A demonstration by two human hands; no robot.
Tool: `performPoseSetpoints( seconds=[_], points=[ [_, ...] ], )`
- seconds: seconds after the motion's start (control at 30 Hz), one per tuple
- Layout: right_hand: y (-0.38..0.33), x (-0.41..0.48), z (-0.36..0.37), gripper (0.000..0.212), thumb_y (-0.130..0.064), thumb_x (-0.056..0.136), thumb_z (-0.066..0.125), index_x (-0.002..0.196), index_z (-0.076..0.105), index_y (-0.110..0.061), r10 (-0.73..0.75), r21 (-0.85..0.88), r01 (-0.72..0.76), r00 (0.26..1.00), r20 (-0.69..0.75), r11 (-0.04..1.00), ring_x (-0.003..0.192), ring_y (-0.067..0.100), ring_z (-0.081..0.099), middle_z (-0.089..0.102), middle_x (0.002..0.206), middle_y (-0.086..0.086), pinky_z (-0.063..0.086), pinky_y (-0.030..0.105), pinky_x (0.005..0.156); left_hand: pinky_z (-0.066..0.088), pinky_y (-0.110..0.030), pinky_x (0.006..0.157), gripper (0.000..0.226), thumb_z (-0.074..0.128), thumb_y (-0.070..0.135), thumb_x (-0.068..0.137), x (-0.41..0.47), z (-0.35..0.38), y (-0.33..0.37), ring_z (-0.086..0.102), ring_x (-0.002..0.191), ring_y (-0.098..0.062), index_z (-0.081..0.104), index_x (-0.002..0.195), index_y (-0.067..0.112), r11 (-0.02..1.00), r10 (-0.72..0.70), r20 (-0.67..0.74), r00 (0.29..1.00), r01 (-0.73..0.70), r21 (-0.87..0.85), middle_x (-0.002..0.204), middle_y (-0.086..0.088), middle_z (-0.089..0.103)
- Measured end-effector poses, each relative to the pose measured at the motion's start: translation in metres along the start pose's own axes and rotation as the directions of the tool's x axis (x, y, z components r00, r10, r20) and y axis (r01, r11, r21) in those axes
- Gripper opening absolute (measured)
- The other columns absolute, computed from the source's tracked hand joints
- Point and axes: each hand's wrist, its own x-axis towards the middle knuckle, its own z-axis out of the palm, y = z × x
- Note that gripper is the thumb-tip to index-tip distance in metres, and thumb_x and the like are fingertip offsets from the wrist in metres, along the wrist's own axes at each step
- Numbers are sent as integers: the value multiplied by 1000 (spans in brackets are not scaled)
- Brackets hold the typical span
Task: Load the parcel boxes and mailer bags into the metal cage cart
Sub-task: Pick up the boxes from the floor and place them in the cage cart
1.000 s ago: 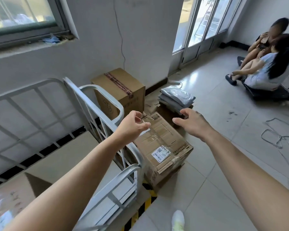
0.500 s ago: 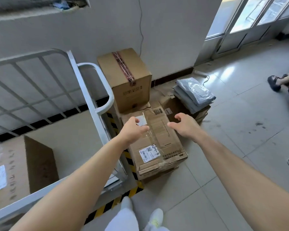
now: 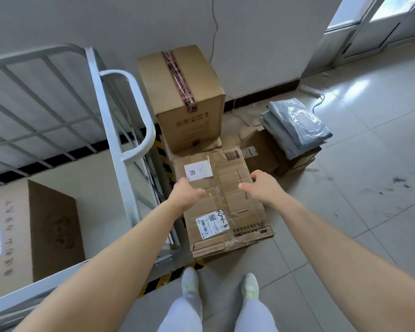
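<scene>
The left hand and right hand hover empty and loosely open, set apart above the parcel box lying on the floor just right of the metal cage cart, seemingly to take its two sides, with the mailer bags far right.

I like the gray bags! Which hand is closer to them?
Right. The right hand hovers over the taped box, nearer the gray mailer bags; the left hand is farther off, toward the cage cart.
</scene>
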Motion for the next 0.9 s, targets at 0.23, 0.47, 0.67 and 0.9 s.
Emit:
performPoseSetpoints(
  seconds=[0.23, 0.47, 0.67, 0.9],
  points=[
    [23, 63, 18, 69, -40, 93, 57, 145, 32, -4, -42, -107, 54, 993, 108, 993, 131, 29, 45, 44, 145, 14, 39, 35, 102, 43, -34, 83, 72, 62, 32, 89, 54, 32, -20, 51, 117, -31, 27, 144, 1, 980, -199, -92, 976, 197, -37, 141, -19, 42],
    [62, 121, 61, 72, -39, 91, 62, 144, 31, -3, 37, -115, -21, 990, 138, 993, 130, 33, 44, 43, 144, 15, 42, 40, 103, 42, -34, 86, 70, 63, 28, 90, 92, 82, -63, 48, 122, -33, 28, 143, 0, 931, -362, -119, 925, 351, -103, 143, -18, 40],
    [93, 159, 95, 79, -41, 87, 65, 144, 24, -4, 157, -79, -155, 987, 23, 985, 137, 34, 29, 29, 149, 16, 31, 44, 108, 44, -41, 101, 77, 71, 34, 82, 126, 99, -96, 50, 123, -35, 33, 141, 2, 883, -431, -123, 894, 390, -262, 142, -17, 43],
    [118, 193, 114, 88, -42, 82, 71, 144, 21, -4, 356, 290, -378, 926, 126, 879, 131, 35, 41, 37, 146, 16, 36, 47, 108, 48, -48, 97, 95, 80, 45, 59, 170, 118, -123, 56, 115, -33, 41, 136, 7, 818, -443, -84, 893, 365, -444, 132, -14, 55]
  ],
)
